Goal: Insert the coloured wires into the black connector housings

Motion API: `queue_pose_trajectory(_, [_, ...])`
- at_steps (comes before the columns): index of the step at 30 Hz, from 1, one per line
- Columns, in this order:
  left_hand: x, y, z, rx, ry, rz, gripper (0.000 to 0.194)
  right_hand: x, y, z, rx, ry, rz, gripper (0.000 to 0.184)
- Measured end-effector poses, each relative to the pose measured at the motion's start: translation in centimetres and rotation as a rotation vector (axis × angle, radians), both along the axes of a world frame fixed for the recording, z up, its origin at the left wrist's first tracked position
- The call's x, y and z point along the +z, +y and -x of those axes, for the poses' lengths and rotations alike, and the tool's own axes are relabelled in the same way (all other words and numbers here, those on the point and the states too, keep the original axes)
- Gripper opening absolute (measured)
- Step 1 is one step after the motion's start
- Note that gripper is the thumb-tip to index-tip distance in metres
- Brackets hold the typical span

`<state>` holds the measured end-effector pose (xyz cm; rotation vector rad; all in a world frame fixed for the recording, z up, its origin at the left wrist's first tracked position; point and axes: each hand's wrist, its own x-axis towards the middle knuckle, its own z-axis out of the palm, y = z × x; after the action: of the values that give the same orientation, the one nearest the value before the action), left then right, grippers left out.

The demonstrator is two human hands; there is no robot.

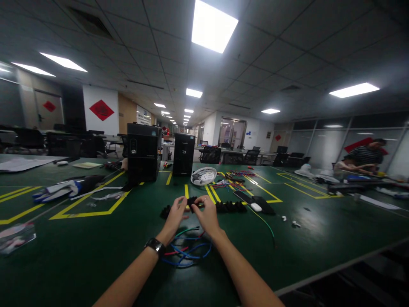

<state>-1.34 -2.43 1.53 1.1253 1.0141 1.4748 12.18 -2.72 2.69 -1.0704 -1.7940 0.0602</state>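
Note:
Above the green table, my left hand and my right hand meet at a small black block. Fingers of both hands are closed on its sides, and its exact kind is too small to tell. To the right lies a row of similar black pieces. One more dark piece sits left of my left hand. Below my wrists is a loose heap of blue, red and green wires. A single green wire curves away on the right.
Two black computer towers stand at the back. A white basket and more coloured wires are ahead. A phone, a white earphone case and gloves lie around. Another person is at the far right.

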Motion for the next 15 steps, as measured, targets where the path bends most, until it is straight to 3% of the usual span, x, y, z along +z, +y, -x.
queue_pose_trajectory(3, [-0.2, -0.9, -0.7, -0.128, -0.273, 0.094, 0.032, 0.6, -2.6, 1.5, 0.241, -0.041, 0.003, 0.024])
queue_pose_trajectory(6, [-0.2, -1.4, 0.1, -0.142, -0.37, 0.12, 0.03, 1.8, -4.9, -1.4, 0.242, -0.201, 0.006, 0.042])
queue_pose_trajectory(10, [0.0, -1.4, 1.0, -0.165, -0.429, 0.148, 0.031, 2.0, -6.9, -12.8, -0.032, -0.428, 0.099, 0.058])
queue_pose_trajectory(13, [0.2, -1.1, 0.8, -0.211, -0.472, 0.154, 0.032, 0.8, -8.4, -22.2, -0.29, -0.568, 0.345, 0.059])
queue_pose_trajectory(15, [0.2, -1.0, 0.4, -0.235, -0.494, 0.156, 0.032, -0.1, -9.4, -26.5, -0.311, -0.635, 0.518, 0.053])
